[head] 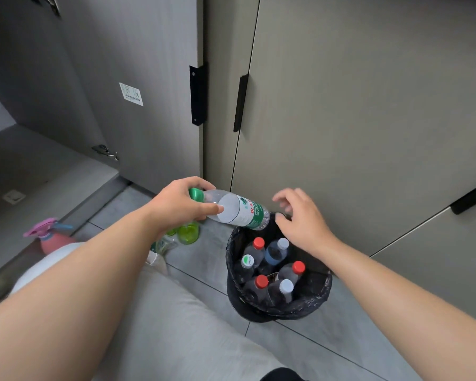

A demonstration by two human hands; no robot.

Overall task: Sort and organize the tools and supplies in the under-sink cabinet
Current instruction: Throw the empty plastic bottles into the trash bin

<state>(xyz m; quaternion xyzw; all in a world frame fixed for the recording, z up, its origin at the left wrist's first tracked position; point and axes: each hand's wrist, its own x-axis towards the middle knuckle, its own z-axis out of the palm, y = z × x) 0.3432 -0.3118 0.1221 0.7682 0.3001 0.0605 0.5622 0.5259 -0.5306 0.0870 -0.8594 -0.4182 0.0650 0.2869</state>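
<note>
Bottle (238,209) (green-capped) gripped by left hand (180,203) fingers.

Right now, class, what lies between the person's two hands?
In the head view, the green-capped bottle's body spans from the left hand toward the open right hand.

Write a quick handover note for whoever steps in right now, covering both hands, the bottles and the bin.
Left hand: holding the green-capped bottle by its neck, tilted over the bin's far rim.
Right hand: open, empty, above the bin.
Done: six capped bottles stand in the lined bin.
Left: drop this bottle in; green cups and pink spray bottle remain on the floor.
</note>
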